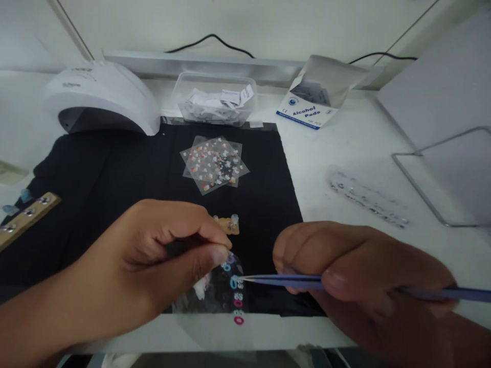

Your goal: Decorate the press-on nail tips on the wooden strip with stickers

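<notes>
Nearest, over the front of the bench (383, 135), two hands are at work. The left hand (141, 271) pinches one clear sticker sheet (215, 301) by its upper edge, thumb against forefinger. At least four ring motifs are legible on the sheet: two blue, two pink. The right hand (356, 260) is closed around one pair of blue-violet tweezers (291, 280); their points lie at a blue ring, though contact cannot be confirmed.

Just beyond the left hand, on a black mat (126, 168), stands one small tan holder (233, 226), partly hidden by the fingers. To the left lies one tan strip (28, 217), cut by the frame edge, showing three metal fittings and two blue pieces. Farther along the mat, several patterned clear sheets (213, 163) overlap; their exact number cannot be told. Right of the mat is one clear pouch (364, 199) of small pieces.

At the back, two open containers: one clear plastic tub (217, 74) of white packets, too jumbled to count, and one carton (303, 112) marked "Alcohol Pads", lid raised, packets inside. One white domed device (103, 92) stands left of the tub.
</notes>
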Motion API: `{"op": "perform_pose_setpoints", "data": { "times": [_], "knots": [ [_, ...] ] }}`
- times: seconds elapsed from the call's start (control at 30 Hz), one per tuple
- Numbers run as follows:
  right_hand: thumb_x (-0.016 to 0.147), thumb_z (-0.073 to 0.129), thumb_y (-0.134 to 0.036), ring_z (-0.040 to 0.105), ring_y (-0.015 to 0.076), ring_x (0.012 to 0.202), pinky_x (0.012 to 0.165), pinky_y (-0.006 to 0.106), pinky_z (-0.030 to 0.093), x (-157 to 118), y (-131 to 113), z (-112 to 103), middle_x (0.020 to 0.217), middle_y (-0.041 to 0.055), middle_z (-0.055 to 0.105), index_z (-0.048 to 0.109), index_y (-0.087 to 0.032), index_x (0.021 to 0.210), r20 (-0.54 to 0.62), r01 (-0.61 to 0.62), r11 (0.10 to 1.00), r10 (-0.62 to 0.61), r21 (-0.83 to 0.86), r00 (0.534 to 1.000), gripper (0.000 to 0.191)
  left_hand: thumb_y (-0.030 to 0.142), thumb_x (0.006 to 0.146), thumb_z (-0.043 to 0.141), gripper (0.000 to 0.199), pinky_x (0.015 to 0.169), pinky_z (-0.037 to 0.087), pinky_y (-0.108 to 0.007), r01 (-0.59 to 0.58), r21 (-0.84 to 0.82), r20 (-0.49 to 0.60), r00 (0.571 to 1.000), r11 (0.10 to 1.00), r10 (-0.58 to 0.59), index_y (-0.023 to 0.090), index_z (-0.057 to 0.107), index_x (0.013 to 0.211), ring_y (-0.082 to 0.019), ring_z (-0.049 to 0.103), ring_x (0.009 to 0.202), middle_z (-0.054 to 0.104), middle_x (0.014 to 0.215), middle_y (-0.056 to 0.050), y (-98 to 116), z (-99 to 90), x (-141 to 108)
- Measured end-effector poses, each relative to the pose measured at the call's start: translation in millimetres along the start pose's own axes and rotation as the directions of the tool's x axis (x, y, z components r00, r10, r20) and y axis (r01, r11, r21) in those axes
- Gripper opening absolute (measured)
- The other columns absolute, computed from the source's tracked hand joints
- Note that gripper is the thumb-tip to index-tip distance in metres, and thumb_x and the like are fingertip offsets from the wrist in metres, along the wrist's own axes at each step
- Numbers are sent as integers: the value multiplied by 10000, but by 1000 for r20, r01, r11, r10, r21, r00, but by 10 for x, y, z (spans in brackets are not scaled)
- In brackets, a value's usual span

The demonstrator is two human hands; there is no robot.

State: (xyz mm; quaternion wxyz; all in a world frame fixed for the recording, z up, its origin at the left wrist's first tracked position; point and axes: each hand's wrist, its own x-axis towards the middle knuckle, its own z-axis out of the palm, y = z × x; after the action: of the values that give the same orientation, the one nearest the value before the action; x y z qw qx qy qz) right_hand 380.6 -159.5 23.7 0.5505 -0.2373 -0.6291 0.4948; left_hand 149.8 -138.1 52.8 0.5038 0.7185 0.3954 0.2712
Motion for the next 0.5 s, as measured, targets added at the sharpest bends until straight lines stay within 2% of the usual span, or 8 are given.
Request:
{"op": "perform_pose_setpoints", "data": {
  "times": [0.1, 0.17, 0.2, 0.3, 0.37, 0.4, 0.47, 0.5],
  "knots": [
    [940, 585, -296, 602, 173, 519, 494, 328, 510, 3, -26, -11, 625, 42, 669, 792, -303, 1019, -2, -80, 997, 80, 20, 997, 221, 236, 895, 651, 138, 478, 462, -112, 16, -14, -114, 993, 1000, -17, 241, 734, 786, -64, 590, 542, 669, 642, 56, 13, 3, -33],
    [943, 577, -295, 606, 171, 527, 500, 324, 512, 20, -42, -19, 617, 33, 650, 786, -294, 1029, -4, -92, 995, 92, 41, 996, 226, 279, 865, 719, 60, 463, 456, -119, 36, -42, -276, 960, 998, -46, 282, 758, 819, -65, 589, 524, 680, 635, 62, 6, -14, -38],
    [945, 571, -284, 608, 167, 528, 502, 320, 512, 29, -46, -22, 619, 29, 641, 785, -286, 1028, -5, -92, 994, 92, 53, 996, 230, 296, 847, 752, 18, 461, 453, -125, 51, -59, -379, 923, 997, -70, 294, 767, 837, -66, 588, 522, 684, 633, 63, -8, -35, -25],
    [947, 555, -258, 610, 155, 529, 507, 307, 514, 47, -40, -27, 623, 24, 630, 786, -255, 1018, -11, -76, 992, 77, 101, 997, 242, 264, 822, 791, 63, 500, 457, -151, 59, -78, -640, 763, 995, -96, 267, 763, 878, -65, 594, 559, 684, 660, 67, -112, -169, 83],
    [944, 555, -244, 619, 153, 542, 525, 307, 527, 46, -25, -25, 629, 24, 636, 789, -236, 999, -39, -67, 990, 72, 128, 997, 240, 265, 883, 713, 101, 556, 476, -171, 48, 8, -694, 720, 999, -29, 242, 717, 981, -60, 602, 595, 661, 708, 84, -215, -304, 187],
    [941, 558, -237, 624, 153, 548, 529, 307, 532, 42, -16, -23, 634, 25, 642, 790, -231, 993, -56, -60, 989, 68, 135, 996, 237, 270, 903, 681, 182, 568, 476, -184, 134, 89, -700, 714, 987, -33, 232, 677, 1080, -65, 608, 607, 636, 719, 89, -263, -373, 233],
    [935, 571, -223, 641, 156, 567, 546, 316, 548, 32, 3, -14, 658, 27, 665, 792, -234, 977, -89, -61, 990, 73, 130, 993, 226, 235, 889, 672, 298, 560, 458, -212, 212, 143, -697, 715, 967, -54, 185, 634, 1180, -74, 589, 593, 628, 773, 74, -327, -477, 289],
    [932, 579, -219, 651, 158, 576, 552, 320, 555, 28, 12, -8, 673, 27, 678, 794, -238, 970, -105, -63, 990, 76, 124, 992, 219, 217, 866, 703, 363, 672, 499, -240, 232, 171, -676, 734, 957, -57, 176, 629, 1219, -98, 624, 712, 652, 924, 45, -336, -503, 294]
  ]
}}
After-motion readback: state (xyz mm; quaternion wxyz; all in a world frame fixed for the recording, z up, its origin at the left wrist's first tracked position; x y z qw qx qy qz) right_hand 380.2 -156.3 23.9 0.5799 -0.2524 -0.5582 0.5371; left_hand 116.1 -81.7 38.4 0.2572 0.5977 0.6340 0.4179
